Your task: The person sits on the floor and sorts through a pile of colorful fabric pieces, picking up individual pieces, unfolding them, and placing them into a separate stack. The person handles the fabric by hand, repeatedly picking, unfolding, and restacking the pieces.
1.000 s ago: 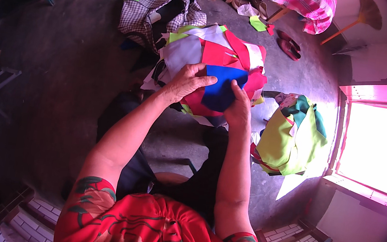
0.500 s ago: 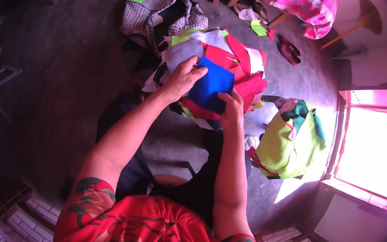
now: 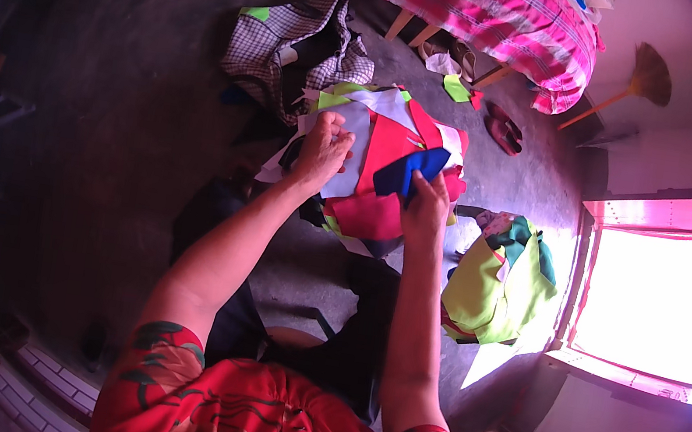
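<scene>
My right hand (image 3: 425, 205) grips a piece of blue cloth (image 3: 410, 170), which is folded over and hangs above the pile. To its left, my left hand (image 3: 322, 153) is apart from the blue piece, its fingers loosely curled with nothing visible in them. Beneath both hands lies a heap of fabric scraps (image 3: 383, 137) in red, grey, white and lime green. Its lower part is partly hidden by my hands and forearms.
A lime and green bundle of cloth (image 3: 486, 289) sits at the right by the bright window (image 3: 653, 295). Beyond the heap lies a checked cloth bag (image 3: 268, 46). Shoes (image 3: 504, 130) and small scraps (image 3: 457, 88) lie near a pink-draped bed (image 3: 489, 15); a broom (image 3: 648, 77) leans on the wall.
My left hand has let go of the blue cloth and is now apart from it. The blue cloth has gone from spread flat to folded and moved right in my right hand.
</scene>
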`<move>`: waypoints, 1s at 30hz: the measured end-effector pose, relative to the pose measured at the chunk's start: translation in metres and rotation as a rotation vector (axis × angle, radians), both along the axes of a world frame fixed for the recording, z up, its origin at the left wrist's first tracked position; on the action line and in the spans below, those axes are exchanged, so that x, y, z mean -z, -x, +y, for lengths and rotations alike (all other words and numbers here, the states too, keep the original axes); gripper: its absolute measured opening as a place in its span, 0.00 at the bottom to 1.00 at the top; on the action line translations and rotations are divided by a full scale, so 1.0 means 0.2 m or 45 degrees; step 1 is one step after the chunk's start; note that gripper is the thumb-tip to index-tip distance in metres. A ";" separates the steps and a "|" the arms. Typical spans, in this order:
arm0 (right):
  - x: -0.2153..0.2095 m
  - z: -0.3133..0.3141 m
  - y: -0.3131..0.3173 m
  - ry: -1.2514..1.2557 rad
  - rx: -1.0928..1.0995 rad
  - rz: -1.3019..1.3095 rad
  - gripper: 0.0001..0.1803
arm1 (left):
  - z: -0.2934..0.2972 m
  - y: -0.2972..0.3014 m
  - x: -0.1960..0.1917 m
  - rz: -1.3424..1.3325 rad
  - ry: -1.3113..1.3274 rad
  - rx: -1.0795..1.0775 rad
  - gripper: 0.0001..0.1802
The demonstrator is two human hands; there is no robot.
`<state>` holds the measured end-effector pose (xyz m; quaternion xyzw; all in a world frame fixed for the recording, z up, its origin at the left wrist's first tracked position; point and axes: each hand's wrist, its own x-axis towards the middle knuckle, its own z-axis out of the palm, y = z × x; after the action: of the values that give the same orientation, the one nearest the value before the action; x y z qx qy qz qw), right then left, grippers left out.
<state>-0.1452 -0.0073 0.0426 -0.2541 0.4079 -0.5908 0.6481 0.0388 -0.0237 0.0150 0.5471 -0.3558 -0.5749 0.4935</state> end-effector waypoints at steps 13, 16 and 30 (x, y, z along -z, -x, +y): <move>0.39 -0.64 0.07 -0.211 0.140 1.006 0.22 | -0.02 -0.03 0.02 0.010 0.084 0.005 0.16; 0.41 -0.61 0.08 -0.134 0.085 0.831 0.24 | -0.04 -0.06 0.06 -0.059 0.143 -0.008 0.14; -0.15 0.17 0.20 0.371 -0.047 1.702 0.14 | -0.04 -0.07 0.02 -0.059 0.098 0.111 0.09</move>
<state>-0.1844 0.0258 0.0720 -0.6557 0.6324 -0.3449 0.2263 0.0524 -0.0323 0.0101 0.5248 -0.4126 -0.5689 0.4803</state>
